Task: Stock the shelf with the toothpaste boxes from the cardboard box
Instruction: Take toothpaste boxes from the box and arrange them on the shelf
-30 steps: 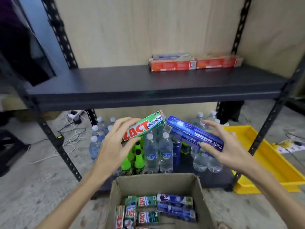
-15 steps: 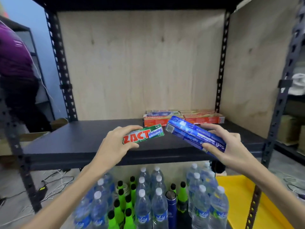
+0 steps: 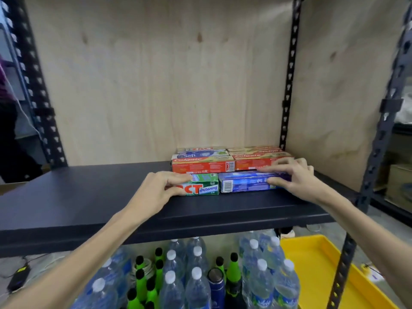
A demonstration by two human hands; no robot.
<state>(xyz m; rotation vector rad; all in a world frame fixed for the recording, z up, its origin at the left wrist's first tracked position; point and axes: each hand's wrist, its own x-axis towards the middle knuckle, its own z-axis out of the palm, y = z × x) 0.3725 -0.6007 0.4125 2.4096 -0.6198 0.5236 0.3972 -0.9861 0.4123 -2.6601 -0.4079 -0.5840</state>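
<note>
A green Zact toothpaste box (image 3: 204,186) lies flat on the dark shelf (image 3: 89,192), and my left hand (image 3: 156,190) grips its left end, fingers on top and thumb on the front. Right beside it lies a blue Safi box (image 3: 243,185); my right hand (image 3: 292,177) holds its right end between fingers and thumb. Both boxes sit just in front of several red Colgate boxes (image 3: 202,167) and Safi boxes stacked at the back right of the shelf. The cardboard box is out of view.
Plywood panels (image 3: 156,74) close the shelf's back and right side. Black perforated uprights (image 3: 288,85) stand at the corners. Below are several water bottles (image 3: 196,284), green bottles (image 3: 142,282) and a yellow tray (image 3: 312,264). A person's dark clothing shows at far left.
Both hands moved forward and down from mid-air, and the green and blue boxes now lie flat on the shelf in front of the stacked boxes. The camera tilted up towards the shelf.
</note>
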